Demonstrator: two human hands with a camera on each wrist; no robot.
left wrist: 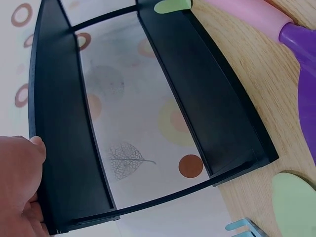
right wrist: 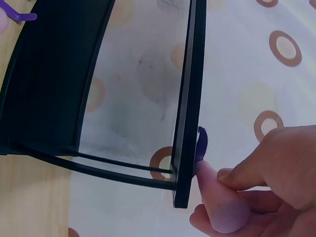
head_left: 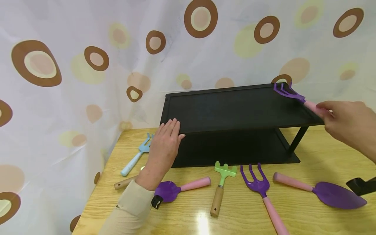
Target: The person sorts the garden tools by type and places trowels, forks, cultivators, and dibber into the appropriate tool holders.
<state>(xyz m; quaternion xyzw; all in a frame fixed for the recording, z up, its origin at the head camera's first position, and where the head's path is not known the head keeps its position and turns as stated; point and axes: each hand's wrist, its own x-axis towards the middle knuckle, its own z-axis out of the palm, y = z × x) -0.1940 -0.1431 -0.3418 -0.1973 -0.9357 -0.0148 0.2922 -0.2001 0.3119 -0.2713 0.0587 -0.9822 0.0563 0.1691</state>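
Note:
My left hand (head_left: 164, 140) rests on the front left corner of a black two-tier shelf (head_left: 232, 109), fingers straight over its top board and thumb at the front edge. In the left wrist view the thumb shows at the board's edge. At the right end of the shelf my right hand (head_left: 348, 120) grips the pink handle of a hand rake (head_left: 314, 107). Its purple prongs overlap the back right corner of the top board. The right wrist view shows thumb and fingers around the handle (right wrist: 217, 197), with most of the prongs hidden behind the shelf edge.
Before the shelf lie a purple trowel (head_left: 168, 191), a green rake (head_left: 218, 194), a purple fork (head_left: 259, 186) and a larger purple trowel (head_left: 337, 195). A light blue fork (head_left: 136, 158) and a wooden-handled tool (head_left: 121, 184) lie left. A patterned curtain (head_left: 88, 81) hangs behind.

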